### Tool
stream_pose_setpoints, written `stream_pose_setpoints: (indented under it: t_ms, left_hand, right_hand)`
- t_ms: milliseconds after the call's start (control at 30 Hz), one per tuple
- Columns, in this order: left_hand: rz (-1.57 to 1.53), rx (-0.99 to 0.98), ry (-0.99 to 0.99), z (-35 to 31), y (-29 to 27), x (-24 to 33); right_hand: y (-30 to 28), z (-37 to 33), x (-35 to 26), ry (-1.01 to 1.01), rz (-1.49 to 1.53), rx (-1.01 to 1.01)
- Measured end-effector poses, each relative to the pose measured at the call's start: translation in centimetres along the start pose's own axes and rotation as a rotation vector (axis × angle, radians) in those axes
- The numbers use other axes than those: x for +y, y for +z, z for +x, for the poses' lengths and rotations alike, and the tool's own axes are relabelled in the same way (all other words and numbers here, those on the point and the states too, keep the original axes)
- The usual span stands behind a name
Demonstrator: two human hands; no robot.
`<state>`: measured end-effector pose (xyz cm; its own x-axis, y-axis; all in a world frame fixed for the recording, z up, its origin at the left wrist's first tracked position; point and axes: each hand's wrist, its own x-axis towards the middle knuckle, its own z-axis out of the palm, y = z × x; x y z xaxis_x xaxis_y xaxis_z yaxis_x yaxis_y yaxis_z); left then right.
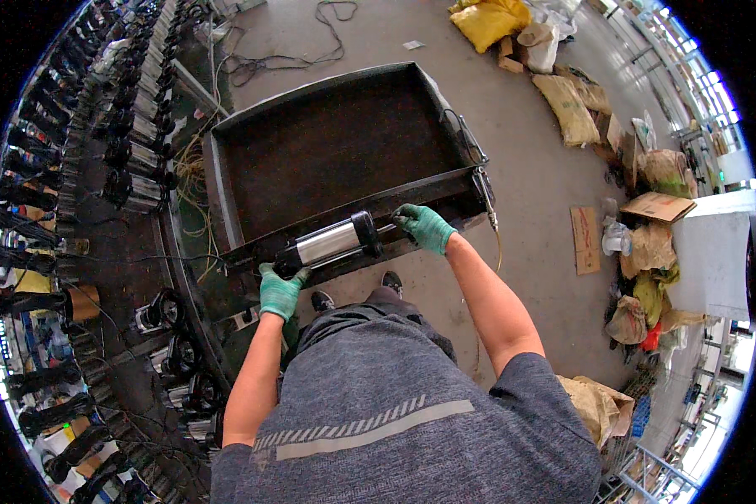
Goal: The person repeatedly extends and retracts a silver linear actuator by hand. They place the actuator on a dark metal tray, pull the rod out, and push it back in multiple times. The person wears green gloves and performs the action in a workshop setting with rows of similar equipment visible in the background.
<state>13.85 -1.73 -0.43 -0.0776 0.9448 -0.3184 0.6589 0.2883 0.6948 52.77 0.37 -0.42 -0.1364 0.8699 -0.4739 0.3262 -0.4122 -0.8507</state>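
A silver cylinder with black end caps, which looks like a pump or motor body (328, 242), lies slightly tilted along the near ledge of a dark metal trough (311, 225). In a green glove, my left hand (280, 292) is closed on its lower left black end, with the fingertips partly hidden beneath it. My right hand (426, 228), also gloved in green, is just past the right black cap. Its fingers are curled together by a thin rod-like part that sticks out there; what they pinch is mostly hidden.
Rows of similar cylinders with black cables (139, 189) fill the racks at left. An air hose with a metal fitting (489, 197) hangs at the trough's right corner. Sacks (567, 109) and flattened cardboard (585, 241) lie on the floor at right. A cable (298, 59) snakes behind the trough.
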Motion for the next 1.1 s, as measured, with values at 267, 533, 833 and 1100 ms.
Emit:
stream_pose_setpoints:
  t_ms: [267, 533, 833, 1100]
  left_hand:
    - [-0.082, -0.017, 0.006, 0.0, -0.3, -0.1]
    - [0.0, 0.034, 0.034, -1.0, -1.1, 2.3]
    - [-0.006, 0.0, -0.023, -0.7, -0.7, 2.1]
    - [-0.021, -0.065, -0.074, -1.0, -1.4, 2.9]
  right_hand:
    - [1.5, 1.1, 1.1, -0.115, -0.692, 0.128]
    - [-0.5, -0.4, 0.4, 0.269, 0.341, -0.09]
    - [-1.4, 0.2, 0.7, 0.333, 0.302, -0.168]
    - [1.6, -1.7, -1.4, 0.173, 0.659, 0.009]
